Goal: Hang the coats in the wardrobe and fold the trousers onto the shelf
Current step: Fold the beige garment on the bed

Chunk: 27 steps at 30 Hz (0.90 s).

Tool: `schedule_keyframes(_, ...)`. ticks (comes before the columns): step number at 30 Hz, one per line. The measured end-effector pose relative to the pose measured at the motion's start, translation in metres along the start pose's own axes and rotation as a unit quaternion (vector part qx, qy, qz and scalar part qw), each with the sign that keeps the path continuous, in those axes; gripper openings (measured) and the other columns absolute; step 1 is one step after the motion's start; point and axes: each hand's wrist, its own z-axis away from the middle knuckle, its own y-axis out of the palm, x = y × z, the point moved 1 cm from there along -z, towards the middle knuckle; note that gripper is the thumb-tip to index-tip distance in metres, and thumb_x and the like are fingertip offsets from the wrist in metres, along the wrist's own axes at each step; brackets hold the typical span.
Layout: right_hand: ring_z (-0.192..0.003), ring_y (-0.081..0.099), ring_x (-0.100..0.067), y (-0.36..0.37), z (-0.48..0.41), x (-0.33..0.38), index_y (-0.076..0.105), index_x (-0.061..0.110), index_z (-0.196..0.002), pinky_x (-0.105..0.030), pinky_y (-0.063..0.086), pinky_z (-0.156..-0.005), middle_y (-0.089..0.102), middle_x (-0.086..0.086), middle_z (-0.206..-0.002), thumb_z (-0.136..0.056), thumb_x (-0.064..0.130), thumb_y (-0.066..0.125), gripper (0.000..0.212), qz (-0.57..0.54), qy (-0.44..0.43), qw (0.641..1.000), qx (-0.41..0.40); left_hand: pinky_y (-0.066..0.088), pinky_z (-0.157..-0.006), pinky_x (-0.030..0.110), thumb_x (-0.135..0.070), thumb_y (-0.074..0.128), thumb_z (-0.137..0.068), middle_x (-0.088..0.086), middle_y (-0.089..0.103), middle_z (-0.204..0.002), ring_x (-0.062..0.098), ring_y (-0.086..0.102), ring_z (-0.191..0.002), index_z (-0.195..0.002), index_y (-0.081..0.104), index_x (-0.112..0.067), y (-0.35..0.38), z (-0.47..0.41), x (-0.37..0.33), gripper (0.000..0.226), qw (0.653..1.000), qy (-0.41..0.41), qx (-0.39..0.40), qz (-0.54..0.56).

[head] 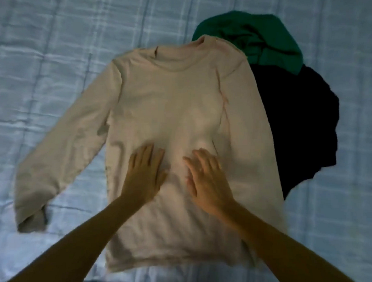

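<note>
A beige long-sleeved top (169,101) lies flat, front up, on the bed, with its collar at the far end. Its left sleeve stretches out toward the lower left; its right sleeve lies along its side. My left hand (145,173) presses flat on the lower middle of the top with straight fingers. Beside it, my right hand (204,178) also rests flat on the cloth, fingers spread. A crumpled green garment (260,37) lies beyond the top's right shoulder. A dark, nearly black garment (301,124) lies at the top's right side, partly under it.
The bed is covered by a pale blue checked quilt (57,50), which fills the whole view. The picture is dim and slightly blurred. No wardrobe, shelf or hanger is in view.
</note>
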Motion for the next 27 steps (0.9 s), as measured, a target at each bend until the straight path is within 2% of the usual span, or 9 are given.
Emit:
schedule_keyframes(5, -0.128, 0.035, -0.032, 0.038, 0.119, 0.026, 0.046, 0.016, -0.132, -0.05, 0.042, -0.098, 0.042, -0.015, -0.139, -0.083, 0.04, 0.05, 0.054, -0.005, 0.088, 0.992, 0.094, 0.026, -0.107, 0.054, -0.059, 0.029, -0.092, 0.02, 0.028, -0.15, 0.038, 0.025, -0.138, -0.144, 0.032, -0.014, 0.035, 0.142, 0.002, 0.07, 0.993, 0.101, 0.053, -0.013)
schedule_keyframes(8, -0.132, 0.033, -0.033, 0.048, 0.164, 0.022, 0.038, 0.016, -0.139, -0.053, 0.034, -0.104, 0.039, -0.015, -0.144, -0.081, 0.059, 0.048, 0.073, 0.035, 0.075, 0.984, 0.156, 0.022, -0.109, 0.056, -0.07, 0.046, -0.08, 0.017, 0.022, -0.154, 0.035, 0.02, -0.142, -0.147, 0.031, -0.016, 0.048, 0.202, 0.019, 0.087, 0.983, 0.156, 0.093, -0.03)
schedule_keyframes(10, -0.135, 0.03, -0.037, 0.046, 0.178, 0.014, 0.035, 0.013, -0.142, -0.054, 0.026, -0.107, 0.035, -0.019, -0.147, -0.075, 0.064, 0.049, 0.086, 0.071, 0.063, 0.981, 0.168, 0.024, -0.108, 0.058, -0.063, 0.051, -0.079, 0.017, 0.026, -0.152, 0.034, 0.022, -0.141, -0.146, 0.032, -0.017, 0.048, 0.219, 0.028, 0.084, 0.983, 0.157, 0.093, -0.029)
schedule_keyframes(13, -0.137, 0.024, -0.043, 0.039, 0.186, 0.005, 0.029, 0.01, -0.144, -0.056, 0.023, -0.109, 0.027, -0.026, -0.15, -0.076, 0.053, 0.051, 0.083, 0.102, 0.037, 0.98, 0.169, 0.025, -0.11, 0.055, -0.024, 0.059, -0.077, 0.019, 0.033, -0.149, 0.037, 0.029, -0.138, -0.145, 0.035, -0.01, 0.048, 0.223, 0.037, 0.073, 0.986, 0.147, 0.061, -0.045)
schedule_keyframes(16, -0.132, 0.034, -0.048, 0.04, 0.188, 0.001, 0.028, 0.007, -0.142, -0.058, 0.037, -0.102, 0.031, -0.031, -0.145, -0.071, 0.03, 0.075, 0.088, 0.099, 0.032, 0.977, 0.186, 0.028, -0.111, 0.051, 0.003, 0.06, -0.07, 0.023, 0.044, -0.14, 0.042, 0.039, -0.13, -0.142, 0.036, -0.004, 0.047, 0.219, 0.048, 0.077, 0.985, 0.15, 0.041, -0.067)
schedule_keyframes(20, -0.099, 0.063, -0.047, 0.032, 0.193, 0.004, 0.054, -0.007, -0.122, -0.051, 0.057, -0.063, 0.057, -0.033, -0.119, -0.05, -0.011, 0.084, 0.079, 0.11, 0.037, 0.986, 0.122, 0.046, -0.097, 0.05, 0.012, 0.07, -0.061, 0.026, 0.055, -0.128, 0.044, 0.055, -0.114, -0.134, 0.044, 0.003, 0.03, 0.227, 0.057, 0.079, 0.979, 0.165, 0.047, -0.107)
schedule_keyframes(23, -0.088, 0.068, -0.042, 0.029, 0.214, 0.007, 0.061, -0.003, -0.116, -0.047, 0.057, -0.055, 0.065, -0.028, -0.109, -0.068, -0.011, 0.058, 0.049, 0.108, -0.047, 0.992, 0.055, 0.048, -0.092, 0.05, 0.014, 0.068, -0.057, 0.025, 0.055, -0.128, 0.044, 0.056, -0.112, -0.135, 0.04, 0.003, 0.02, 0.244, 0.067, 0.083, 0.969, 0.205, 0.037, -0.131)
schedule_keyframes(25, -0.089, 0.068, -0.039, 0.034, 0.231, 0.015, 0.054, 0.003, -0.121, -0.044, 0.058, -0.057, 0.066, -0.024, -0.11, -0.06, -0.005, 0.066, 0.063, 0.091, -0.044, 0.99, 0.099, 0.047, -0.093, 0.049, 0.01, 0.069, -0.051, 0.023, 0.058, -0.126, 0.043, 0.056, -0.112, -0.135, 0.038, 0.0, 0.023, 0.252, 0.073, 0.09, 0.965, 0.217, 0.061, -0.135)
schedule_keyframes(27, -0.098, 0.066, -0.039, 0.04, 0.239, 0.016, 0.046, 0.008, -0.125, -0.046, 0.057, -0.07, 0.063, -0.023, -0.117, -0.041, 0.004, 0.083, 0.092, 0.065, -0.02, 0.984, 0.167, 0.044, -0.094, 0.05, -0.012, 0.071, -0.061, 0.022, 0.06, -0.123, 0.042, 0.058, -0.111, -0.13, 0.044, -0.003, 0.025, 0.254, 0.072, 0.074, 0.962, 0.223, 0.092, -0.131)
